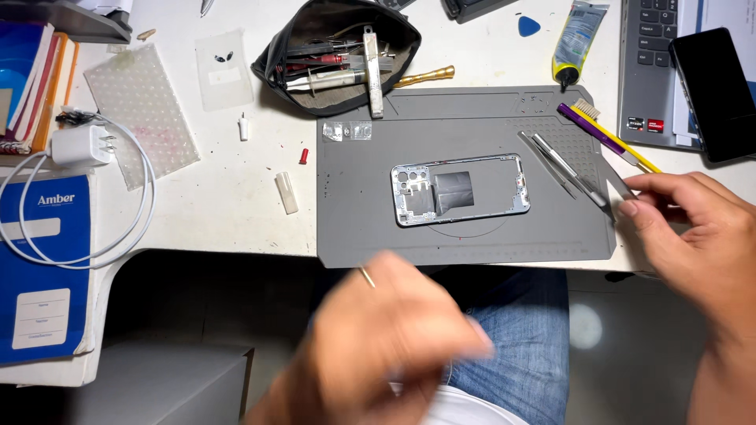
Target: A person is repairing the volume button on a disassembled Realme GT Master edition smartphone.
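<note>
Lying open just beyond the far edge of the grey work mat [472,236], a black tool pouch [335,47] holds a crowd of metal tools, among them a steel ruler-like bar [372,75] that sticks out over the pouch's lip onto the mat; the exact count inside cannot be told.

On the mat's middle lies one phone frame [459,189], flat, its camera cut-outs toward the mat's left side, with one square of grey foil over its centre. Toward the mat's right side lie two slim metal tweezers [563,161], side by side and slanted. At the mat's far right corner lie two brushes, one purple [594,134] and one yellow [622,142], crossing off the mat. One glue tube [575,39] stands beyond the mat's far right edge, and one blue pick [528,26] lies left of it. One brass-coloured handle [425,76] lies between the pouch and the mat.

The right hand [701,236] rests at the mat's right edge, thumb and forefinger pinched narrowly on a thin metal blade [618,185]. The left hand [394,338] hovers below the mat's near edge, blurred; something thin and brassy [367,275] shows at its top, but whether the fingers grip it cannot be told.
</note>
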